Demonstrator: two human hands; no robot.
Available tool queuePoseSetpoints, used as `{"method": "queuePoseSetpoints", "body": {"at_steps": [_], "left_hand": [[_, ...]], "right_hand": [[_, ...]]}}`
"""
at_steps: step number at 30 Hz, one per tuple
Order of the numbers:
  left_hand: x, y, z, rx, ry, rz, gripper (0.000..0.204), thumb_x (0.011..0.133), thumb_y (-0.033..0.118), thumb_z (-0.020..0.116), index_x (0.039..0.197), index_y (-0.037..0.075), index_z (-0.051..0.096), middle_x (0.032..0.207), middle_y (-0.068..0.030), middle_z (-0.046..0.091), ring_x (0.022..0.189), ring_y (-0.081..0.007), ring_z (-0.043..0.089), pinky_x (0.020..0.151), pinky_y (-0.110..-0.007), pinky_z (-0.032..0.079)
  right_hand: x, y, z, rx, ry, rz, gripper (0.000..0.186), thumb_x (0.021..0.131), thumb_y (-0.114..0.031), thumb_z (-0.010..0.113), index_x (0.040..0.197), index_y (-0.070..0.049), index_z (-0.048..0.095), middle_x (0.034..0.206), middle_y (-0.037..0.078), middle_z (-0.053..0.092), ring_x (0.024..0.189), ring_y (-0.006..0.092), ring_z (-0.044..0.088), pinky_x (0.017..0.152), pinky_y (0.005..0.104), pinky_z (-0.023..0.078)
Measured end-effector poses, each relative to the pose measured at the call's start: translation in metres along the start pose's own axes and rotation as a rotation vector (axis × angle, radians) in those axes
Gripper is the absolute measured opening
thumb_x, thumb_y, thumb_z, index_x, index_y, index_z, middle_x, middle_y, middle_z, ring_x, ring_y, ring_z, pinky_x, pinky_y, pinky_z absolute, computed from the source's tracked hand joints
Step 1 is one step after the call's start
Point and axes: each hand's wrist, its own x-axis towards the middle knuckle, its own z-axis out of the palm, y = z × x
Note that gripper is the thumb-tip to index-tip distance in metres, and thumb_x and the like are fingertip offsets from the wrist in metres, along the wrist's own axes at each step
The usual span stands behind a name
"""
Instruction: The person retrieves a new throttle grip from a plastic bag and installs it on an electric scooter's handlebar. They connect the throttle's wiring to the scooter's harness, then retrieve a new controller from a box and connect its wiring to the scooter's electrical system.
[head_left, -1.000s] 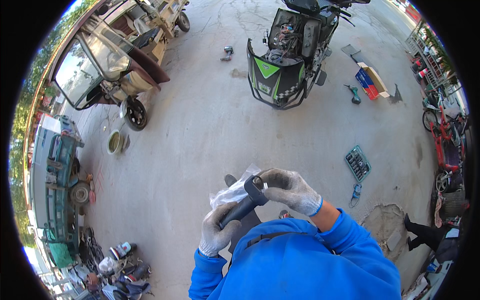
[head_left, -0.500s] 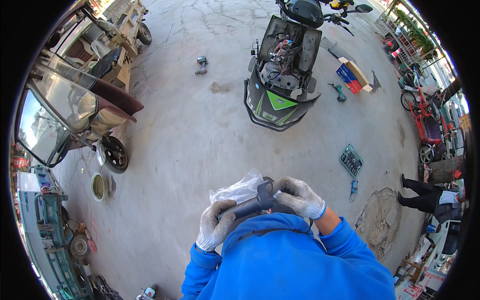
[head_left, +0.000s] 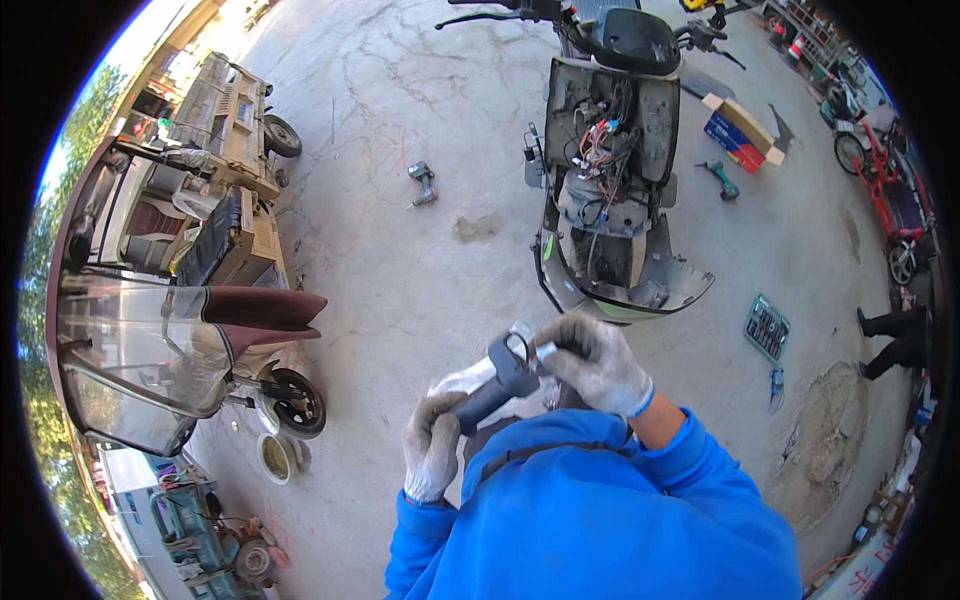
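Both hands wear dirty pale knitted gloves. My left hand [head_left: 432, 450] grips the tube end of a black grip-shaped part [head_left: 482, 398], fingers wrapped round it. At the part's wider head, which has a dark loop, my right hand [head_left: 600, 365] pinches a small silvery piece [head_left: 543, 355], too small to identify. A crumpled clear plastic bag [head_left: 460, 378] lies behind the part, partly hidden. Beyond my hands stands a dark scooter [head_left: 660, 130] with green trim, its front opened and coloured wiring exposed.
Two drills [head_left: 422, 185] [head_left: 718, 180], a cardboard box [head_left: 743, 150], a socket case [head_left: 767, 325] and a basin [head_left: 288, 457] lie on the concrete. A tricycle [head_left: 140, 340] stands left. At right are a red bike [head_left: 890, 185], another person's legs [head_left: 890, 330] and broken concrete [head_left: 825, 440].
My view has shifted toward the scooter, which looks larger and shows more of its wiring. The black part is slightly higher in view, still in both hands; the bag is more hidden.
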Motion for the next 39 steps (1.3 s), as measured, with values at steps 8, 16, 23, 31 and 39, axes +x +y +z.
{"method": "queuePoseSetpoints", "body": {"at_steps": [8, 16, 23, 31, 39], "left_hand": [[0.124, 0.022, 0.003, -0.170, -0.129, -0.023, 0.071, 0.104, 0.060, 0.062, 0.124, -0.008, 0.061, 0.098, -0.0198, 0.071, 0.080, -0.0202, 0.067, 0.073, -0.032, 0.054], [0.256, 0.028, -0.025, -0.162, -0.489, -0.021, 0.071, 0.104, 0.060, 0.061, 0.125, -0.008, 0.061, 0.098, -0.0194, 0.072, 0.080, -0.0191, 0.066, 0.074, -0.031, 0.053], [0.339, 0.043, -0.048, -0.185, -0.686, -0.100, 0.038, 0.107, 0.022, 0.052, 0.126, -0.010, 0.063, 0.100, -0.0193, 0.072, 0.082, -0.0193, 0.067, 0.077, -0.033, 0.055], [0.412, 0.011, -0.086, -0.147, -0.829, -0.151, 0.053, 0.107, 0.043, 0.057, 0.119, -0.008, 0.064, 0.091, -0.0168, 0.072, 0.073, -0.0165, 0.062, 0.068, -0.030, 0.049], [0.475, -0.005, -0.089, -0.082, -0.913, -0.164, 0.034, 0.096, 0.024, 0.068, 0.114, -0.006, 0.067, 0.096, -0.0107, 0.070, 0.078, -0.0153, 0.063, 0.070, -0.029, 0.052]], "right_hand": [[0.076, -0.039, -0.011, 0.284, 0.255, -0.112, 0.018, 0.102, -0.002, 0.064, 0.118, 0.005, 0.065, 0.112, 0.017, 0.074, 0.099, 0.0195, 0.076, 0.090, 0.0354, 0.064], [0.127, -0.038, -0.005, 0.772, 0.650, -0.279, 0.017, 0.104, -0.005, 0.065, 0.120, 0.000, 0.067, 0.110, 0.015, 0.074, 0.090, 0.0197, 0.077, 0.083, 0.0336, 0.065], [0.164, -0.045, 0.025, 0.824, 0.977, -0.428, 0.015, 0.105, -0.004, 0.063, 0.119, -0.002, 0.067, 0.110, 0.017, 0.074, 0.087, 0.0196, 0.075, 0.084, 0.0344, 0.064], [0.120, -0.044, -0.013, 0.638, 1.429, -0.857, 0.016, 0.107, -0.009, 0.063, 0.120, -0.003, 0.068, 0.112, 0.013, 0.072, 0.088, 0.0171, 0.071, 0.080, 0.0319, 0.062], [0.048, -0.016, -0.013, 0.591, 1.463, -0.991, 0.019, 0.106, -0.014, 0.067, 0.123, -0.005, 0.068, 0.113, 0.012, 0.072, 0.086, 0.0138, 0.071, 0.079, 0.0278, 0.060]]}}
